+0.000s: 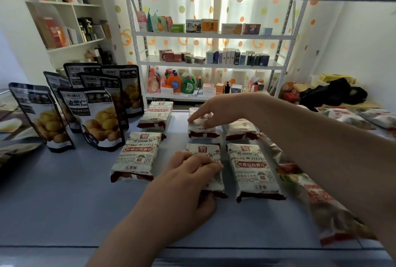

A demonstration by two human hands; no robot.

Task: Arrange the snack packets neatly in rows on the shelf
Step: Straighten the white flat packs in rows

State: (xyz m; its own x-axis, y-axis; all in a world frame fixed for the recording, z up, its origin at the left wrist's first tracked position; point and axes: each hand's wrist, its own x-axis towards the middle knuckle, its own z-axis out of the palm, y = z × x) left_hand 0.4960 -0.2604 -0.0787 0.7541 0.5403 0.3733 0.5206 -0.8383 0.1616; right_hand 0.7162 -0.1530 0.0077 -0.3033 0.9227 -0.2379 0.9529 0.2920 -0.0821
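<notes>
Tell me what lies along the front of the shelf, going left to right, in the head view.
Leftmost black pouch, second black pouch, left white packet, middle white packet gripped by the left hand, right white packet, long colourful packet.

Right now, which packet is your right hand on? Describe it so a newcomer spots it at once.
On the grey shelf, right of the standing black chestnut pouches, six white snack packets lie flat in two rows of three. It is the rear row's middle packet, the only one there under the right hand; the left hand holds the packet in front.
</notes>
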